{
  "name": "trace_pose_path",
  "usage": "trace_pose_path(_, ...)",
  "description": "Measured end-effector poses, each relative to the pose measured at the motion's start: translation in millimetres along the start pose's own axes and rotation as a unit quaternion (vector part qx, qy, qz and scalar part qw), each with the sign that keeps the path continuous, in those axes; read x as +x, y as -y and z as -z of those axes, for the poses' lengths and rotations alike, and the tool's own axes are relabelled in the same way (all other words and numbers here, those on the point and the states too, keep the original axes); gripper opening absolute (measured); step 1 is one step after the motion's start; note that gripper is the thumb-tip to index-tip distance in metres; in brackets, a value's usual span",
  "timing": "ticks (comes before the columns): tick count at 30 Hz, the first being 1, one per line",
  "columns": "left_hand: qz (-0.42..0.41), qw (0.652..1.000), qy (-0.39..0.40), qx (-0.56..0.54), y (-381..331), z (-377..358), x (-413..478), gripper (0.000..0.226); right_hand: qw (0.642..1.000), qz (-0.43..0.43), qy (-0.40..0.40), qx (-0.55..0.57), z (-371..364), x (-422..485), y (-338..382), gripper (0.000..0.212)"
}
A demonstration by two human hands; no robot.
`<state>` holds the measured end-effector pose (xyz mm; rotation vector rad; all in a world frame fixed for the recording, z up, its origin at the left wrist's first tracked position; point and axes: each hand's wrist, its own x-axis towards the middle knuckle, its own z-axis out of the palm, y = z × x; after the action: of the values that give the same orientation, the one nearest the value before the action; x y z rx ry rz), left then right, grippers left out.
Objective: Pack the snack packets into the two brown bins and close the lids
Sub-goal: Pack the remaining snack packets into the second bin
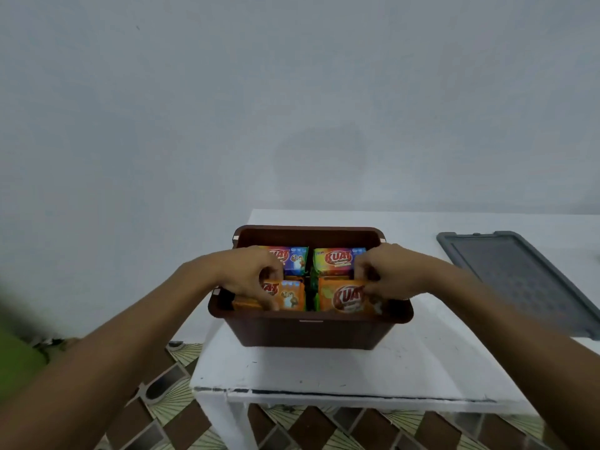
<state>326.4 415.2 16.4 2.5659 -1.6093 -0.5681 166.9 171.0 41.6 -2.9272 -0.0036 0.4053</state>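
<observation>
Centre frame, lower half: the brown bin (308, 332) sits on the white counter (422, 362), close to its left edge. Both hands are inside it. Fingers of the left hand (250, 274) are curled round the top-left corner of the left orange packet (290, 295). The right hand (389, 271) pinches the upper right edge of the right orange packet (344, 297). Two rainbow packets (334, 259) stand behind them, toward the back wall. Off at frame right the grey lid (519, 280) lies flat, well apart from the bin. Second bin not in view.

Risks, my read:
- Orange packets look about level with the rim. If they aren't pushed down, the lid likely won't seat.
- Pressing hard on the pinched edges could crumple the packets or crush what's inside.
- Bin is near the counter's edge, so an uneven leftward shove could slide it off.
- Lid is far over, so one hand must let go to fetch it, and the packets may spring back up.
</observation>
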Motion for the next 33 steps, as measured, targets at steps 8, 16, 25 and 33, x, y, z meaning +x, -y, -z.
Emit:
trace_pose_path(8, -0.023, 0.998, 0.050, -0.001, -21.0, -5.8, 9.0, 0.038, 0.998, 0.044, 0.051, -0.019, -24.4, 14.6, 28.0, 0.049)
trace_pose_path(16, -0.019, 0.991, 0.117, -0.067, -19.2, -0.6, 6.4, 0.040, 0.993, 0.074, 0.080, 0.035, -15.9, 25.5, 21.9, 0.045)
trace_pose_path(25, -0.002, 0.983, 0.140, -0.119, -15.6, -6.3, 21.7, 0.029, 0.993, 0.046, 0.103, -0.023, -21.5, 29.2, 18.1, 0.042)
trace_pose_path(33, -0.012, 0.981, 0.190, -0.044, -22.2, -5.0, 31.1, 0.039, 0.979, 0.056, 0.194, 0.011, -16.9, 44.0, 26.8, 0.044)
